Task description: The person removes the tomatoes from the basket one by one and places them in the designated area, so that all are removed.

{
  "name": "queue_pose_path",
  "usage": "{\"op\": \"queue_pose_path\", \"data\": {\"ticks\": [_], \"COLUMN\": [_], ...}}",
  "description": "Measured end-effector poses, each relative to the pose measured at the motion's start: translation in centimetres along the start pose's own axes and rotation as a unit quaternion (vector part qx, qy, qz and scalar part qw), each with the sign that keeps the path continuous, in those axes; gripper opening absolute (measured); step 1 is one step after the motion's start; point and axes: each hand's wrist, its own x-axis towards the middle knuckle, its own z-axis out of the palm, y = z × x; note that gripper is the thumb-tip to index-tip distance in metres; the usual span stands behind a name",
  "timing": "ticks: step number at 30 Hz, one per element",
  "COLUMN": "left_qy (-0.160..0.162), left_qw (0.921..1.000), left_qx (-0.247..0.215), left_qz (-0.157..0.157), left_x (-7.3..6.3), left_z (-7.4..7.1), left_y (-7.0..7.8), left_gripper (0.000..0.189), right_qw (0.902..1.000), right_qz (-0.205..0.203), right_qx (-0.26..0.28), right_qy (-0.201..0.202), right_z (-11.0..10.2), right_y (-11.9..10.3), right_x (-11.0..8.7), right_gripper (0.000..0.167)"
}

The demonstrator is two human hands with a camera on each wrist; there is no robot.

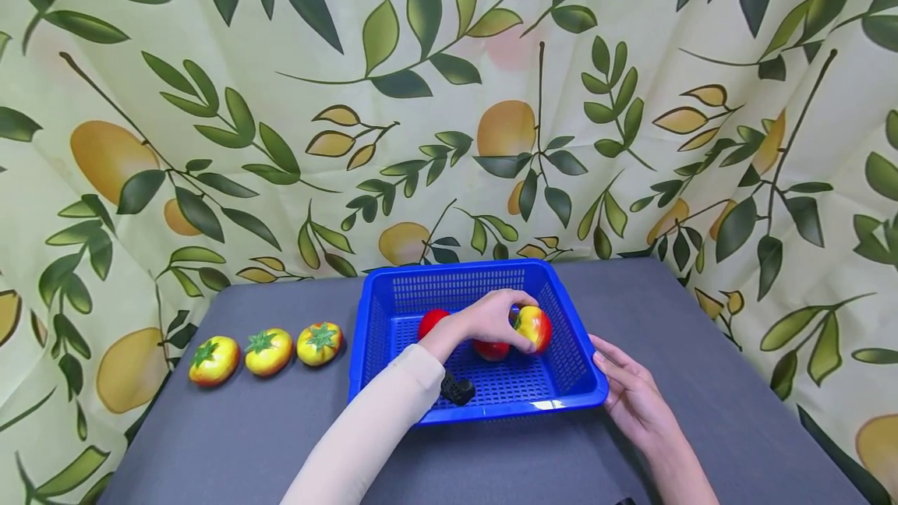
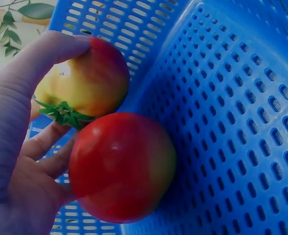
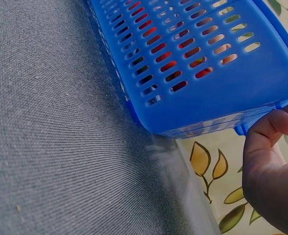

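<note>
My left hand (image 1: 491, 318) reaches into a blue plastic basket (image 1: 484, 410) and holds a yellow-red tomato (image 1: 536, 327) near its right wall. In the left wrist view the thumb lies over this tomato (image 2: 107, 73), whose green leafy top faces down. Just beside it is a red tomato (image 2: 122, 166), partly hidden behind the hand in the head view; another red tomato (image 1: 433, 322) sits farther left in the basket. My right hand (image 1: 634, 392) grips the basket's right rim near the front corner, thumb and fingers pinching the edge in the right wrist view.
Left of the basket, three yellow-red tomatoes (image 1: 266, 351) with green tops stand in a row on the grey table (image 1: 281, 435). Behind the table hangs a leaf-and-fruit patterned cloth (image 1: 435, 115). A black wrist camera (image 1: 457, 388) shows under the left wrist.
</note>
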Motion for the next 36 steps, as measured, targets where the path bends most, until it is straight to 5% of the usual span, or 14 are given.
{"op": "queue_pose_path", "data": {"ticks": [18, 36], "left_qy": [0.019, 0.031], "left_qw": [0.9998, 0.999], "left_qx": [0.003, -0.011], "left_qz": [0.011, 0.031], "left_x": [-1.0, -3.8], "left_z": [-1.3, -3.3], "left_y": [0.2, 2.1], "left_gripper": [0.063, 0.063], "right_qw": [0.999, 0.9982], "right_qz": [-0.014, -0.022], "right_qx": [0.012, 0.007], "right_qy": [-0.04, -0.055], "right_z": [-0.2, -0.3], "right_y": [0.1, 0.2], "right_x": [-0.1, 0.0], "right_gripper": [0.027, 0.027]}}
